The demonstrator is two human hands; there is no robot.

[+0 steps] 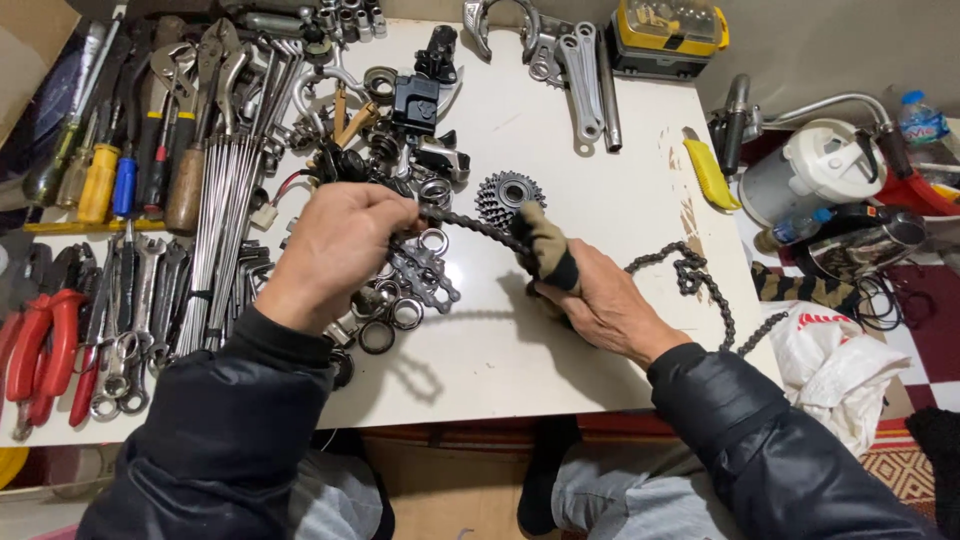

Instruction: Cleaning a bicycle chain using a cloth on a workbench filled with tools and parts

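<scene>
White worktable [560, 370] cluttered; grey wall [830, 40] behind; red-white checkered floor [930, 350] at right.

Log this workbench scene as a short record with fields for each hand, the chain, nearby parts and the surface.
left hand: grips one end of the bicycle chain, raised off the table
right hand: pinches a dirty cloth around the chain
chain tail: trails right, over the table edge
nearby parts: sprocket cluster, metal rings
surface: white table
</scene>
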